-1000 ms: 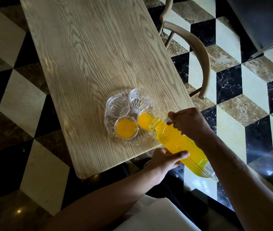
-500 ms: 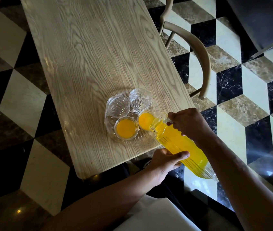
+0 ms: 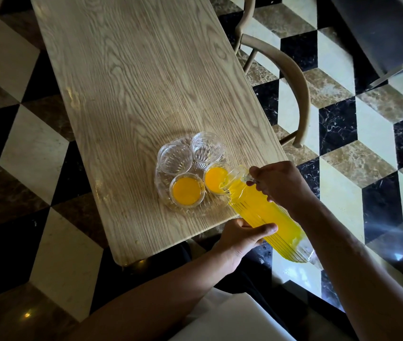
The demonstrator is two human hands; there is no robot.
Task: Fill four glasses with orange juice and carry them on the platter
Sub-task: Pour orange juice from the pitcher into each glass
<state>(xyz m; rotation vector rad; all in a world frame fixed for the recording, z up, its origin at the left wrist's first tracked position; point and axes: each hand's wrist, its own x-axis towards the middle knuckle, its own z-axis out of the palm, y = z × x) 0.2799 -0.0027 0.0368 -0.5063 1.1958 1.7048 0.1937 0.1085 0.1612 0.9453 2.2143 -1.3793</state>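
Orange juice [image 3: 264, 212] fills a ribbed glass pitcher [image 3: 281, 232], which is tilted with its spout over the rim of 1 glass [image 3: 214, 179] on the clear glass platter [image 3: 161, 190]. This glass holds juice and stands at the right side of the platter, nearest to the pitcher. A 2nd glass [image 3: 186, 192] with juice stands just beside it, at the near side of the platter. 2 more glasses are behind them and look clear inside: one at the left [image 3: 175, 158] and one at the far right [image 3: 206, 146]. All 4 glasses stand close together on the platter, which rests on the wooden table [image 3: 126, 77] near its front right corner.

The right hand [image 3: 281, 185] grips the pitcher's handle near the spout, fingers curled around it. The left hand [image 3: 241, 238] supports the pitcher's body from below, with the thumb pressed on its ribbed side. A wooden chair [image 3: 299, 94] stands to the right of the table on a checkered marble floor [image 3: 367, 119].
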